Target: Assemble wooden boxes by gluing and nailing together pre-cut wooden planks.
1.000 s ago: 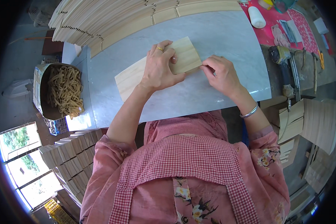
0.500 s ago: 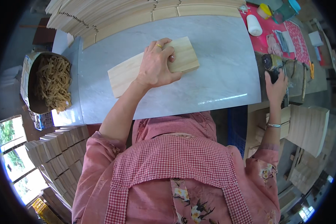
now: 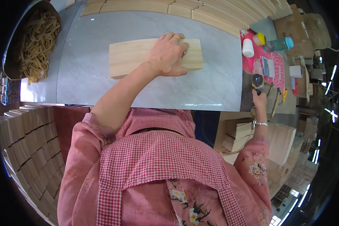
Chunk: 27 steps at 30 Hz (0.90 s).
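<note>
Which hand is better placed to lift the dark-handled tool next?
Right, probably: the right hand is on the handle of the tool, while the left hand lies across the wooden block, farther from the tool.

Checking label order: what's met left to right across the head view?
Tan loops, wooden block under the left hand, right hand gripping a dark-handled tool, orange object, white boxy object.

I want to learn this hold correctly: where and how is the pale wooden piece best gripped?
Probably across its narrow width, from above: thumb on the near edge, fingers over the far edge, as the left hand does. The pale wooden piece lies flat on the table, its long side running left to right.
</note>
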### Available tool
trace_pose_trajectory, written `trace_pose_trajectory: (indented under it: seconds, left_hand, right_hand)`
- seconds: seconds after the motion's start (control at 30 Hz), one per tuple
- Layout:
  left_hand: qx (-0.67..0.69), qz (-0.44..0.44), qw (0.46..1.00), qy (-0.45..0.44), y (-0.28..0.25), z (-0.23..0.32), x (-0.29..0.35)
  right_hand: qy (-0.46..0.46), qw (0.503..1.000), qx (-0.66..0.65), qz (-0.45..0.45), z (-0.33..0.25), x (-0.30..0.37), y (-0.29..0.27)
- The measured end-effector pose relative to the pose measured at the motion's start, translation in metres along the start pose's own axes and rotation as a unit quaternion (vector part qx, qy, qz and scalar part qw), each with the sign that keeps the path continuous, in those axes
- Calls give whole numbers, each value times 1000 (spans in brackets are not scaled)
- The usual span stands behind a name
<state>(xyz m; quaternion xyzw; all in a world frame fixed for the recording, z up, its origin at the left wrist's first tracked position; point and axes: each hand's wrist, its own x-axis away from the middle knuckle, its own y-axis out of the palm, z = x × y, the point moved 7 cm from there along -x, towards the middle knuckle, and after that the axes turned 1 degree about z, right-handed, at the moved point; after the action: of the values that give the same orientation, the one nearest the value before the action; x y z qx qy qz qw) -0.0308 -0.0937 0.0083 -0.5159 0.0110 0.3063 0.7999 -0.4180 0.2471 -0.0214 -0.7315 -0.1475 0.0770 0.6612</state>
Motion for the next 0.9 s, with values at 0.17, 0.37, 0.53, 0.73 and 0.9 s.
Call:
trace_pose_trajectory:
  seconds: [0.17, 0.37, 0.53, 0.73, 0.9]
  left_hand:
    - [-11, -21, 1000, -14, 0, -5, 1]
    - [-22, -14, 1000, -11, -1, -2, 0]
    - [2, 13, 1000, -14, -1, -2, 2]
    - [6, 0, 1000, -20, -4, -2, 2]
    - [8, -5, 1000, -18, -1, -2, 0]
  right_hand:
    - [-41, 987, -132, -83, -80, 88, -59]
    - [-233, 937, -209, -151, -207, 187, -84]
    - [-290, 915, -235, -155, -247, 211, -84]
    - [-286, 909, -249, -174, -254, 211, -81]
    - [-169, 931, -238, -219, -243, 216, -73]
